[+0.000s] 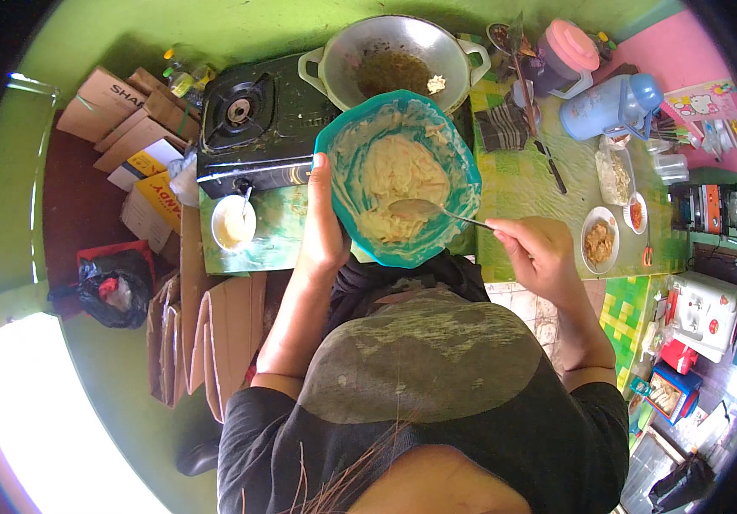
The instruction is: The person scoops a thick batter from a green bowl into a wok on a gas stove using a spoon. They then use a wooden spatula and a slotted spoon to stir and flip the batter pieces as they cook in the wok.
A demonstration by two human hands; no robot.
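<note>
My left hand (pixel 326 225) grips the left side of a teal plastic bowl (pixel 336 144), its thumb over the rim. Pale, thick batter (pixel 407 167) fills the bowl's middle and smears its walls. The bowl is tilted toward me in front of a large metal wok (pixel 342 64). Between the fingers of my right hand (pixel 532 254) is the handle of a metal spoon (pixel 416 208), whose bowl rests in the batter. Dark oil (pixel 394 72) lies in the wok, with one small pale lump (pixel 436 84) at its right side.
The wok sits on a black gas stove (pixel 297 96). A white cup (pixel 233 225) with a spoon stands at front left. To the right are a knife (pixel 551 168), a blue thermos (pixel 606 106), a lidded pitcher (pixel 570 54) and a food dish (pixel 599 241). Folded cardboard (pixel 227 347) leans at left.
</note>
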